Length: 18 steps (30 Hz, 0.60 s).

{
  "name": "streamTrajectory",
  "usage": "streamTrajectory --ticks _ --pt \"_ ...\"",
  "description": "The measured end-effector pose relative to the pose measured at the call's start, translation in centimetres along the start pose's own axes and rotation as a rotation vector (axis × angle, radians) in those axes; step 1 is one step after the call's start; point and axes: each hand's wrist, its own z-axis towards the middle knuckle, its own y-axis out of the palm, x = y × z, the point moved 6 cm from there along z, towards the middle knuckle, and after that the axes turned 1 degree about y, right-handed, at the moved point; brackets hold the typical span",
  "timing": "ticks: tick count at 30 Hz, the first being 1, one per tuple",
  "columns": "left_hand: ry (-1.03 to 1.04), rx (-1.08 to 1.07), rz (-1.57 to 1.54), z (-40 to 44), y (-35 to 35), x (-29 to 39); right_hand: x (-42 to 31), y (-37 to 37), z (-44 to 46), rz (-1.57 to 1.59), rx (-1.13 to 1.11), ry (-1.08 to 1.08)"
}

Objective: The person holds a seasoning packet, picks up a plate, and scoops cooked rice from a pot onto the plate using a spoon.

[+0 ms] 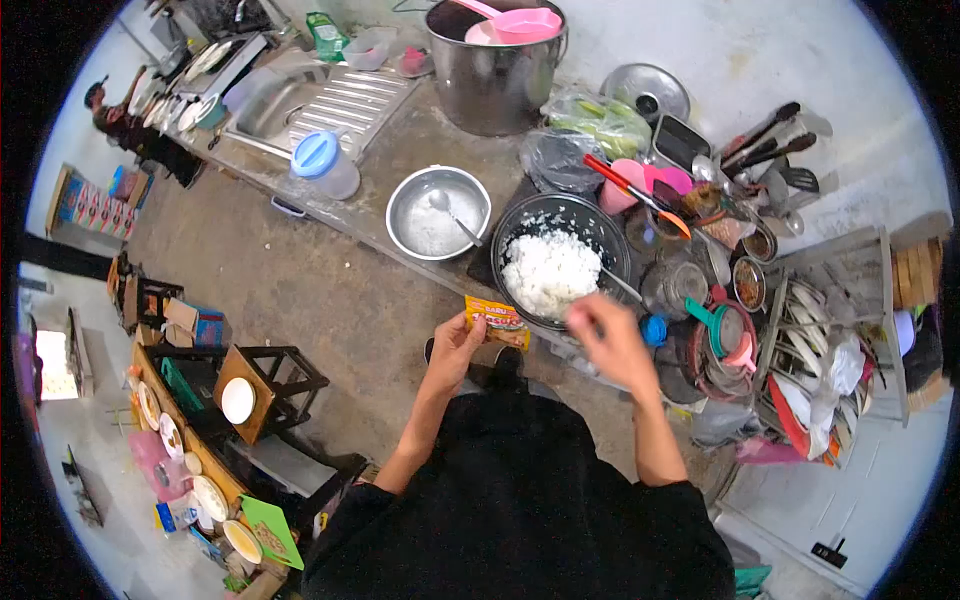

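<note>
My left hand (456, 350) pinches a small yellow and red seasoning sachet (497, 322) by its left edge, just in front of the counter. My right hand (612, 342) hovers by the near right rim of a black pot (510, 222). Its fingers are curled together and slightly blurred; whatever they hold, if anything, does not show. White cooked rice (548, 270) fills much of the pot, and a spoon handle (620, 284) sticks out on the right. Left of the pot stands a metal bowl (398, 226) with a spoon (455, 217) and some white contents.
A blue-lidded jug (325, 165), a sink (280, 105) and a large steel pot (490, 90) occupy the counter's left and back. Utensils, strainers (722, 330) and a dish rack (815, 330) crowd the right. Behind on the left, a person (145, 135) stands near the counter's far end.
</note>
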Motion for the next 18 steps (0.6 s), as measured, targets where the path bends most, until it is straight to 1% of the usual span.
streamTrajectory --ticks 1,2,5,6,7,9,10,11,13,16,18 --pt "0.013 0.016 -0.002 0.0 0.2 0.5 -0.6 2.0 -0.2 0.121 -0.163 0.034" --pt "0.015 0.007 -0.004 -0.3 0.5 1.0 -1.9 3.4 -0.3 0.120 -0.194 -0.019" --pt "0.037 0.017 0.010 -1.1 0.4 2.1 -1.7 7.3 -0.8 0.106 -0.220 -0.040" --pt "0.052 0.016 0.027 -1.4 0.0 2.2 -2.2 7.9 -0.7 0.124 -0.158 -0.087" --pt "0.070 0.013 0.045 -1.8 -0.4 2.4 -2.3 8.8 -0.8 0.129 -0.169 -0.101" --pt "0.068 0.044 0.027 -2.7 -1.5 2.8 -1.6 10.5 -0.9 0.317 -0.191 0.097" --pt "0.051 0.063 -0.001 -3.4 -2.0 3.0 -2.4 11.0 -0.9 0.354 -0.161 0.115" --pt "0.075 0.081 -0.002 -4.2 -2.3 3.5 -2.9 11.7 -0.9 0.352 -0.180 0.093" --pt "0.122 0.218 -0.062 -6.1 -3.6 4.9 -3.6 13.2 -0.8 0.297 -0.198 0.001" --pt "0.212 0.269 -0.038 -9.6 -6.3 5.9 -6.3 15.5 -1.3 0.281 -0.264 -0.045" --pt "0.210 0.310 0.017 -12.4 -8.2 6.5 -7.7 17.5 -2.1 0.286 -0.314 -0.080"
